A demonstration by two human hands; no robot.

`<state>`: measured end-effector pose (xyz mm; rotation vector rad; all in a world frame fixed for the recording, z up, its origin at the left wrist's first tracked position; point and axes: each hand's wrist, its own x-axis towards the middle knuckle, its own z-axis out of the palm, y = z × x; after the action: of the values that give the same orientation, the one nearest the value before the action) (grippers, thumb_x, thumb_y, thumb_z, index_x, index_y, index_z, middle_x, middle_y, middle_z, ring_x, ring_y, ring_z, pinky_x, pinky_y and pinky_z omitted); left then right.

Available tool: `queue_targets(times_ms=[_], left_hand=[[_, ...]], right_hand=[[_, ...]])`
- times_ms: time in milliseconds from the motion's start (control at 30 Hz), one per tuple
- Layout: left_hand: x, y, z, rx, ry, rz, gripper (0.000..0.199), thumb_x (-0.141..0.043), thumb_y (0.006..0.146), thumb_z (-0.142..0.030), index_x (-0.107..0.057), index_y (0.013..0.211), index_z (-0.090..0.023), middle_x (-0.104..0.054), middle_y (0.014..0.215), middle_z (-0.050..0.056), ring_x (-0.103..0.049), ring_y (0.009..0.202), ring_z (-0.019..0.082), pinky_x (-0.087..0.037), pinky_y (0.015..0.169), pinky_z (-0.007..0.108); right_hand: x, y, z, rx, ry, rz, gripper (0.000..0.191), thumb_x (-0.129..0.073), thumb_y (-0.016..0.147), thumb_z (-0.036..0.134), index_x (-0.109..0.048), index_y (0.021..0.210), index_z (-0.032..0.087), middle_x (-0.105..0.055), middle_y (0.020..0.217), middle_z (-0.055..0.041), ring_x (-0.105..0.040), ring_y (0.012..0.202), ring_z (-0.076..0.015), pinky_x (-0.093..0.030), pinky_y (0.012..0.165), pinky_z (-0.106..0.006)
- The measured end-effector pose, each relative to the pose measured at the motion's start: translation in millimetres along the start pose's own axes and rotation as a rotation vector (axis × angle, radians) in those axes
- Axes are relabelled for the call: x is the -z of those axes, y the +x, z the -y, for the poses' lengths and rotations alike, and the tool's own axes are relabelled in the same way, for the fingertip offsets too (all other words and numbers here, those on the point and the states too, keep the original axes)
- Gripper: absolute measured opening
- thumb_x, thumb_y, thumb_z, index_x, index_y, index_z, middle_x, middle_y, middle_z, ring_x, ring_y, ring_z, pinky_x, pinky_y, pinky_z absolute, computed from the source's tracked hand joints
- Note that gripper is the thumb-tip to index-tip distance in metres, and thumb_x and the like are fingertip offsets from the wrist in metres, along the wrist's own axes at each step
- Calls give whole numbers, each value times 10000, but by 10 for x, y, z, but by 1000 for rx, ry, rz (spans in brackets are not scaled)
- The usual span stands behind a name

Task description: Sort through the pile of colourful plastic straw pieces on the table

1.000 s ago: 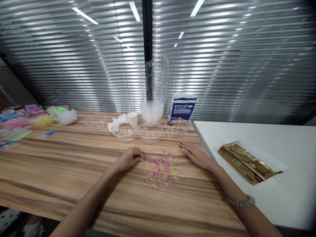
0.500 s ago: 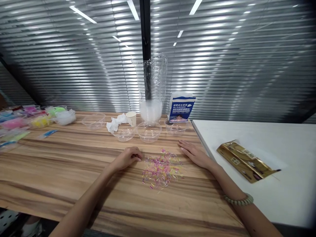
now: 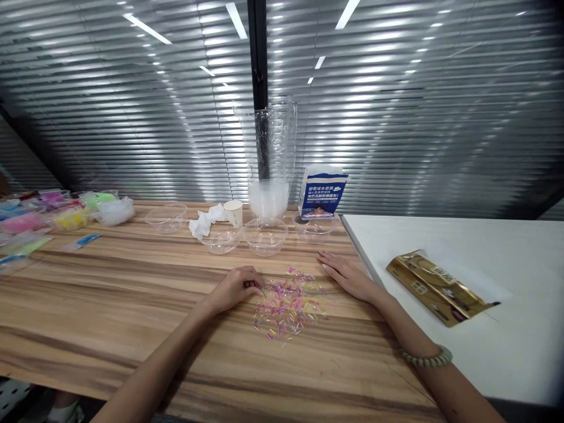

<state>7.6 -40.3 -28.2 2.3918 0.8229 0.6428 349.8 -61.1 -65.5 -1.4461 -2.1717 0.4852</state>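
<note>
- Table (image 3: 110,311): bowls (image 3: 265,251) along far side.
- Left hand (image 3: 235,288): fingertips pinched at left edge of bits (image 3: 288,305); hold unclear.
- Right hand (image 3: 346,277): fingers flat, holding nothing, near right edge.

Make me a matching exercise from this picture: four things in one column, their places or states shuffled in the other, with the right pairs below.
1. left hand
2. gold package
3. right hand
4. paper cup

A. on the white surface
B. beside the crumpled tissue
C. curled at the left edge of the colourful pieces
D. outstretched, palm down, on the wooden table

Pairs: 1-C, 2-A, 3-D, 4-B
</note>
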Motion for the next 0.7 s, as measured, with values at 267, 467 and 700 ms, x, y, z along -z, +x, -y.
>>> queue_targets(times_ms=[267,467,700], left_hand=[[-25,16,-23,51,5,-23,66,-617,801,-106,-662,800,-155,-666,817,33,-603,773,144,-427,729,220],[-17,25,-43,97,8,-35,83,-609,775,-80,-654,778,-149,-664,793,33,-599,752,144,-430,716,225],[54,26,8,142,49,-49,76,-589,767,-98,-649,752,-142,-659,778,43,-598,747,156,-434,705,239]], right_hand=[[-18,-1,-34,12,-14,-14,628,-236,941,585,-472,1362,184,-387,1440,-83,-315,1350,-238,-216,1139,-476],[-12,-7,-17,4,-19,-10,659,-217,935,606,-471,1362,173,-380,1444,-84,-312,1352,-237,-211,1141,-470],[-11,-10,-11,13,-10,-20,654,-230,936,601,-476,1358,167,-382,1443,-92,-313,1351,-241,-210,1141,-474]])
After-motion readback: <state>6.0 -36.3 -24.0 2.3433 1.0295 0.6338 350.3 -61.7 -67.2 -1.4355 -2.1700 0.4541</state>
